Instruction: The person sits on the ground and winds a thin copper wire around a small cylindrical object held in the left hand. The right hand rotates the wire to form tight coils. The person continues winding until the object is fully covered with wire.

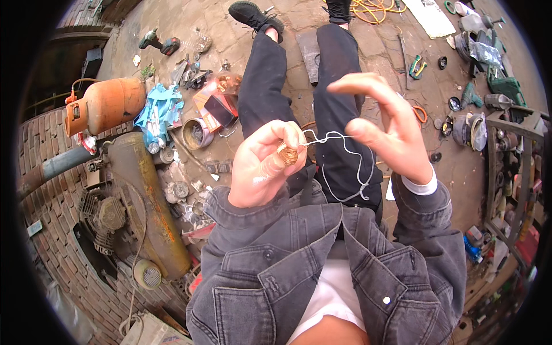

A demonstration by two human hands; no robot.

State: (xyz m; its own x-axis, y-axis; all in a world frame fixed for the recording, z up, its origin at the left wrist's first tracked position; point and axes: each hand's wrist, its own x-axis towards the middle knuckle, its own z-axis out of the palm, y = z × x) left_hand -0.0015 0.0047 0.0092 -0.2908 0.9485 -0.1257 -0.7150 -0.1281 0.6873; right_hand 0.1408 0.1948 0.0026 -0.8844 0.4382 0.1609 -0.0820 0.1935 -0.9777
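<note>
My left hand (253, 172) is closed around a small bundle of copper-coloured wire (288, 155), pinched between thumb and curled fingers. From beside that bundle a thin white cord (368, 167) runs out to the right. It droops in a loose loop over my dark trousers (330, 75). Just right of it, my right hand (399, 129) is raised with thumb and index finger spread apart. The cord passes close to the right thumb's tip; whether they touch, I cannot tell.
An orange gas cylinder (115, 103) and a rusty compressor tank (146, 201) stand at the left. Nearby lie a blue bag (160, 115), a round tin (197, 133) and a cordless drill (160, 43). On the right are green-handled pliers (418, 67), a bucket (468, 131) and a metal rack (520, 129).
</note>
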